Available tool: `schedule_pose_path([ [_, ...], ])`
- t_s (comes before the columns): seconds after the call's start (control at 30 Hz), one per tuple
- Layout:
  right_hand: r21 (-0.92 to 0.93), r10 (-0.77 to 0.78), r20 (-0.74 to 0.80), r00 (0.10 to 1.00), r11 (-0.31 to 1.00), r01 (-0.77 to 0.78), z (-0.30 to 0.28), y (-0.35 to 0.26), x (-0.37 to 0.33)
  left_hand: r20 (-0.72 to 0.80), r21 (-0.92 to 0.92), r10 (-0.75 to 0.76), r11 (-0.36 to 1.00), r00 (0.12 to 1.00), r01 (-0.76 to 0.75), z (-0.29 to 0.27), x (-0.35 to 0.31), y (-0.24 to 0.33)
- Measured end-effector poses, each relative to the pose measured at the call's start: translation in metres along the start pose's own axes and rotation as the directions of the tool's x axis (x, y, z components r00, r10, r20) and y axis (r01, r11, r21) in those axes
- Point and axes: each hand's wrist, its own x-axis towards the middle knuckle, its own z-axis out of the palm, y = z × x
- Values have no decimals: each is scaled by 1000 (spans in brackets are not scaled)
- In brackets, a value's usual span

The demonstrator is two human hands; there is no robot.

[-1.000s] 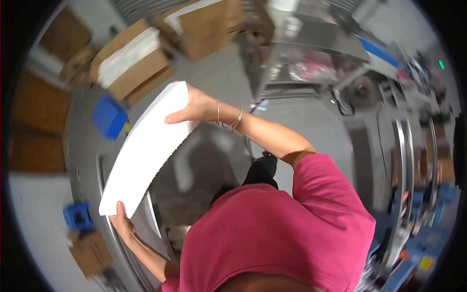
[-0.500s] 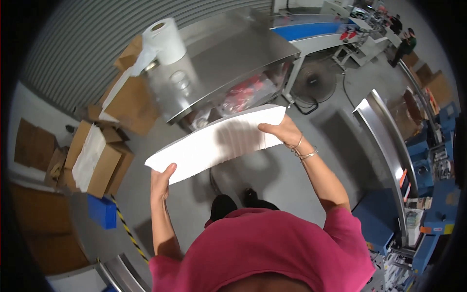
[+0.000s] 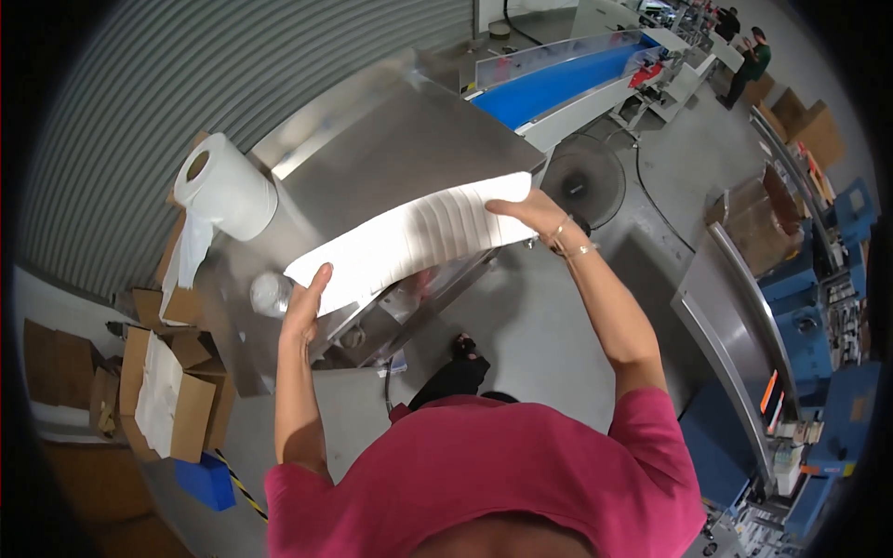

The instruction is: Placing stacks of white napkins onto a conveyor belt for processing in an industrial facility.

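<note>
Between my two hands hangs a long, slightly bowed bundle of white, thin, ridged pieces point(image 3: 409, 237), like a row of packed sheets; their exact kind I cannot make out. My left hand point(image 3: 302, 307) grips its near-left end, thumb on top and fingers hidden beneath. At the far-right end, my right hand point(image 3: 523, 219) clasps it the same way, with bangles on that wrist. The bundle is held over the front edge of a steel table point(image 3: 400, 149). Beside my left hand, a clear round container point(image 3: 271, 293) sits on the tabletop.
A big white roll point(image 3: 228, 191) lies at the table's left. A blue conveyor belt point(image 3: 567, 84) extends beyond the table, with a floor fan point(image 3: 581, 181) near it. Open cardboard boxes point(image 3: 186, 409) stand at left; a metal chute point(image 3: 735, 316) is at right. Two people are far off.
I have moved forward to the steel table, and the bundle, still in both hands, has come over its front edge. The white roll and container now appear nearer.
</note>
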Motion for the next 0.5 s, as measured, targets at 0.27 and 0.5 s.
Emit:
schedule_pose_path([
  [0.27,-376,291,221,931,906,-195,-47,17,158,-108,285,-374,876,921,389,12,73,46],
  [0.5,-666,326,161,932,732,-141,-41,-44,195,-137,-8,-346,937,928,348,-5,83,21],
])
